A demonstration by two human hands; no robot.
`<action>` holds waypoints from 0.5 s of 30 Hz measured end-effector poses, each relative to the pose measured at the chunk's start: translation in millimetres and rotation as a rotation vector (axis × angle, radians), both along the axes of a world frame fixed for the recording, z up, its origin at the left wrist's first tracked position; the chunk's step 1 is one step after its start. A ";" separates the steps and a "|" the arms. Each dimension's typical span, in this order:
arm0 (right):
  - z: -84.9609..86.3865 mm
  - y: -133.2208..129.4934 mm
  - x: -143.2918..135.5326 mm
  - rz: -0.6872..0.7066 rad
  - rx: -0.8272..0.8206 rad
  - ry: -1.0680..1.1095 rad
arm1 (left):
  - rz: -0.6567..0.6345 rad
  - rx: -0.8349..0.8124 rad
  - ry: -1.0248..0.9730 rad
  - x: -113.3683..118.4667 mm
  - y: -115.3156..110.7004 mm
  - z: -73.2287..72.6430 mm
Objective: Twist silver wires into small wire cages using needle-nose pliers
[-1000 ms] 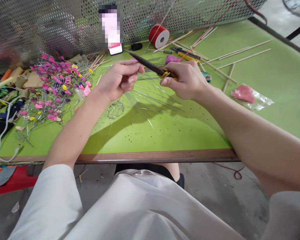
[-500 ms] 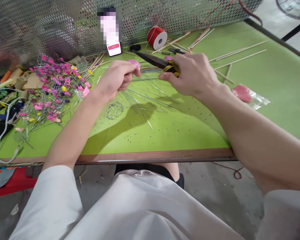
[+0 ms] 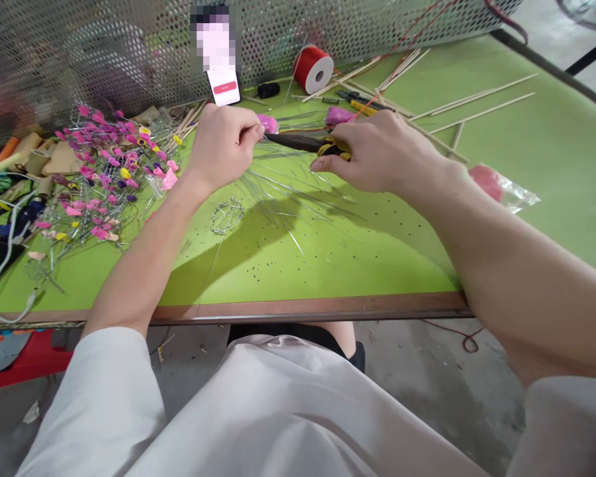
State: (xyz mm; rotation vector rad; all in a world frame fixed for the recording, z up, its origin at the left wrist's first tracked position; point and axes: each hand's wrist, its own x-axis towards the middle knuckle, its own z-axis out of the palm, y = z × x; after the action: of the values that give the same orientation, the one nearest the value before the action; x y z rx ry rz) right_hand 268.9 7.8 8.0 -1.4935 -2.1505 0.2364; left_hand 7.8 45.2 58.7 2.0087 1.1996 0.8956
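The yellow-handled pliers (image 3: pixel 302 143) are held in the right grip (image 3: pixel 377 151), which is closed around the handles; the dark nose is directed leftward, its tip at the fingertips of the left grip (image 3: pixel 223 142). The left grip is seen from the back with fingers curled; whether it is closed on anything cannot be told. Below and between the two grips, fine metal wires (image 3: pixel 281 187) are fanned across the green bench (image 3: pixel 298 288), and a round wire piece (image 3: pixel 227 216) is placed near the left wrist. Open room is offered toward the front edge (image 3: pixel 328 309), on a strip dotted with dark specks, and beyond the right forearm, near a bagged pink lump (image 3: pixel 485 181). Leftward, space is taken up by pink-tipped stems (image 3: pixel 99 173); rearward, it is bounded by a perforated panel (image 3: pixel 273 40).
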 end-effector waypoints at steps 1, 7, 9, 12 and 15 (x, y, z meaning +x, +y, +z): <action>0.4 -0.5 -1.2 -0.003 -0.010 0.005 | 0.015 0.088 0.072 1.0 -1.2 0.7; 0.6 -6.0 -16.0 -0.061 -0.078 0.021 | 0.086 0.329 0.371 2.3 -4.5 4.9; 2.2 -9.2 -22.8 -0.097 -0.096 -0.022 | 0.101 0.348 0.415 0.5 -5.5 3.5; 5.0 -12.9 -30.0 -0.110 -0.121 -0.049 | 0.105 0.374 0.456 -1.2 -9.9 -1.2; 5.2 -13.6 -33.4 -0.113 -0.115 -0.033 | 0.117 0.336 0.506 2.9 -18.2 -8.2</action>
State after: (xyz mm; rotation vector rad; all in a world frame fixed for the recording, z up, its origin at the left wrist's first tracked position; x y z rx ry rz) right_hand 235.6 -5.8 13.2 -1.6885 -2.1006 0.3018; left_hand 10.6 27.0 50.5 2.5607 1.5295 0.6960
